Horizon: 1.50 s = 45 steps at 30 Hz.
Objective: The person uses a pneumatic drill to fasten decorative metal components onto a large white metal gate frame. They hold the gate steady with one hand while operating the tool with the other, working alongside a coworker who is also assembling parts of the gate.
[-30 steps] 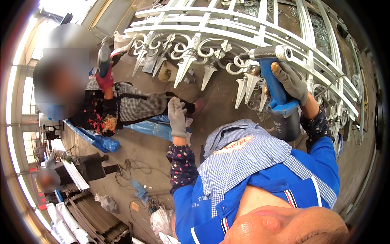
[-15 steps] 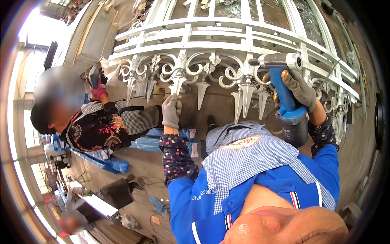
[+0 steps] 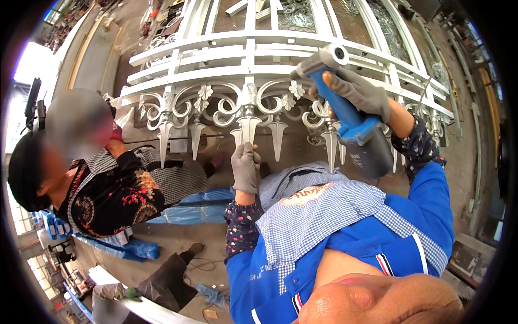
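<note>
In front of me lies a silver-white metal fence panel point(image 3: 208, 78), with scrolls and spear-shaped finials along its near edge. My left hand point(image 3: 244, 171), in a grey glove, is closed round the lower tip of a spear finial point(image 3: 249, 128). My right hand point(image 3: 362, 96), also gloved, is wrapped round the blue grip of a rivet gun point(image 3: 343, 108). The gun has a silver head and a dark cylinder at its base. It is held tilted above the panel, its nose pointing left and clear of the finial in my left hand.
A co-worker point(image 3: 116, 189) in a dark flowered top stands at the left beside the panel. Blue-wrapped bundles point(image 3: 199, 208) lie on the floor behind. Another person point(image 3: 162, 286) is at the lower left, near cables. Long metal bars point(image 3: 477, 140) lie along the right.
The rivet gun has moved left, closer to the finial in my left hand, and tilted more. My left hand keeps its grip on the tip. The whole view has shifted.
</note>
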Each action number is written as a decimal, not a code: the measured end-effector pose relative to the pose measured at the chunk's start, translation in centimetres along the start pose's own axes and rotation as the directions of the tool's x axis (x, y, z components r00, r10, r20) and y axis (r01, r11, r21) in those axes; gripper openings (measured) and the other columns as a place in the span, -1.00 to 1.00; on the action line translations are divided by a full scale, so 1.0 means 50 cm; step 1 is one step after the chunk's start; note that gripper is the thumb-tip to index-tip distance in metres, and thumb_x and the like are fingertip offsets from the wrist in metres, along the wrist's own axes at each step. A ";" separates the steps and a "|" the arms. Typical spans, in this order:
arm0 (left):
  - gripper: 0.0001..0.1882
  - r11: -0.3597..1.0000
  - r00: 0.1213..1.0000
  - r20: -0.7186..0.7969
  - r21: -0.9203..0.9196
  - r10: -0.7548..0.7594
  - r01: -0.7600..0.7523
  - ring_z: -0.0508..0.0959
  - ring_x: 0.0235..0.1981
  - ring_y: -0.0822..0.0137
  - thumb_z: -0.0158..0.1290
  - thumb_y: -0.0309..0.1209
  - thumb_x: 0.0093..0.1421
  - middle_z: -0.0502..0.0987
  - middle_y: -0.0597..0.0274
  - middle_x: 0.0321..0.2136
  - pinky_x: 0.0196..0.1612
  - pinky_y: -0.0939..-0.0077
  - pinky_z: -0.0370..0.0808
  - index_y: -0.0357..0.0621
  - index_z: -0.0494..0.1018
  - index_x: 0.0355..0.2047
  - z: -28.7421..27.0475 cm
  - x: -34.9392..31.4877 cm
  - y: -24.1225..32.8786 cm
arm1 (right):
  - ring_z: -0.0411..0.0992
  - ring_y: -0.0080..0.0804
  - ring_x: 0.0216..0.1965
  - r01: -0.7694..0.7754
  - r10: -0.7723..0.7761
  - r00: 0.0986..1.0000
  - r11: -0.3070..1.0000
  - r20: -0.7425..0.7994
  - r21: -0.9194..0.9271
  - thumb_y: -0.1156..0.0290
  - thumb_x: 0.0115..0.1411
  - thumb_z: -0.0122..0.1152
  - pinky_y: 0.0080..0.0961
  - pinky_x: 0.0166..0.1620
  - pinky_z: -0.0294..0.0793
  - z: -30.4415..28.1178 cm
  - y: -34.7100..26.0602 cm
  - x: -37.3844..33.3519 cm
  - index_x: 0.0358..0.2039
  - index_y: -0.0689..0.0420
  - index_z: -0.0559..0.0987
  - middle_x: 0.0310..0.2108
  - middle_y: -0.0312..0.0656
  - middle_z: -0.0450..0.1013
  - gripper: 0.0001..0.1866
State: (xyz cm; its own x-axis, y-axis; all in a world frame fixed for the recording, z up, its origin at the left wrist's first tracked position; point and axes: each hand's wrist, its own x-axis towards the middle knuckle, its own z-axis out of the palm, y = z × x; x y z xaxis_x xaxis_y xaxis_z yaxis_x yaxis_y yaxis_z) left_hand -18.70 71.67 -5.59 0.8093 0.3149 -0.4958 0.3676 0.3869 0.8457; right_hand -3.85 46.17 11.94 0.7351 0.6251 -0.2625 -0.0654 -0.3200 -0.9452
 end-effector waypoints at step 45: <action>-0.67 0.972 0.904 0.369 0.166 -0.217 0.166 0.28 -0.75 0.57 -0.17 -0.23 0.40 0.44 0.26 -0.68 -0.66 0.64 0.21 -0.28 0.40 -0.26 -0.064 0.039 0.052 | 0.54 -0.44 -0.54 -0.267 0.274 0.962 0.940 0.004 -0.214 -0.43 0.13 -0.14 -0.56 -0.47 0.64 0.119 -0.061 0.326 0.22 0.14 0.19 -0.25 -0.05 0.45 -0.06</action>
State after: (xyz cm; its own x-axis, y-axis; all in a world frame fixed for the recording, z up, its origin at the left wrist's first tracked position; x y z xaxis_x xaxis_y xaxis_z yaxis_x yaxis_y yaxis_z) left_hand -17.62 76.07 -5.00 0.8208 -0.1193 -0.5586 0.5672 0.2848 0.7727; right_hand 4.33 61.59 9.41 0.6863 0.5164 -0.5122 -0.1134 -0.6197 -0.7766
